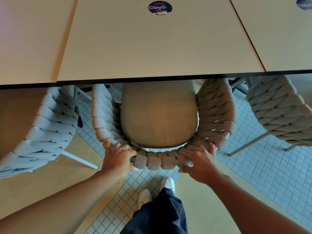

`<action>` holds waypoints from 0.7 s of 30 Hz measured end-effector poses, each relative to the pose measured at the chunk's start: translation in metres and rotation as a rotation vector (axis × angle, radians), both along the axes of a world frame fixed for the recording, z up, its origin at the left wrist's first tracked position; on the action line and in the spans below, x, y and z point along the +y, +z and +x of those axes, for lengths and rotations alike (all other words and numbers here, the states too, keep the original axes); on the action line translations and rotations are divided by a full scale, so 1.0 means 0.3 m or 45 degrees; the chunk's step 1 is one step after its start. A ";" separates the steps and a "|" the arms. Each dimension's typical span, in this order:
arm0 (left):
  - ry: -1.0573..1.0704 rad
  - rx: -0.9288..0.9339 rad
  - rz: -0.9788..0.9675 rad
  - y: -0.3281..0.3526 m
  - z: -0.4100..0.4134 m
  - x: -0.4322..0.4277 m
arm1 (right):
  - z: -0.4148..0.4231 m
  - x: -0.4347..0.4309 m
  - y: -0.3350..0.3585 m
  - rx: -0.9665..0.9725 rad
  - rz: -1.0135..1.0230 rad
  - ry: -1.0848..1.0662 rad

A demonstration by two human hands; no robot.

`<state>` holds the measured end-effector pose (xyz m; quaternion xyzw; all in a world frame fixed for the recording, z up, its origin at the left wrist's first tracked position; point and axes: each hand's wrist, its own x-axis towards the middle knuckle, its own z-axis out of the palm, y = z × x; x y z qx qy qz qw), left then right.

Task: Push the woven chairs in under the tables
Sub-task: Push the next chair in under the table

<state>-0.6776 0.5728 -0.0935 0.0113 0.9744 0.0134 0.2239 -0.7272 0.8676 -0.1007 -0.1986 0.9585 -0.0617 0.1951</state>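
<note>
A beige woven chair (216,108) with a tan seat cushion (158,115) stands right in front of me. The front of its seat lies under the edge of the pale table (152,44). My left hand (118,157) grips the left part of the thick woven top rail (162,162), fingers curled over it and a ring on one finger. My right hand (200,162) grips the right part of the same rail.
A grey woven chair (43,132) stands at the left and another woven chair (283,112) at the right, both partly under neighbouring tables. A round purple sticker (160,7) is on the tabletop. My white shoes (157,190) stand on the tiled floor.
</note>
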 end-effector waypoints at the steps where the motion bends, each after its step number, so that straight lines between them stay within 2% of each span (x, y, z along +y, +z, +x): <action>1: 0.007 -0.006 -0.004 0.000 0.000 0.005 | 0.001 0.001 -0.001 0.004 0.005 0.002; 7: 0.088 -0.043 0.054 0.026 0.009 0.026 | -0.004 -0.006 0.015 -0.032 0.033 0.006; 15: 0.280 -0.043 0.279 0.056 0.015 0.037 | -0.024 -0.002 0.062 -0.131 0.010 0.006; 21: 0.265 -0.007 0.394 0.072 0.001 0.072 | -0.010 0.011 0.115 -0.040 -0.106 -0.106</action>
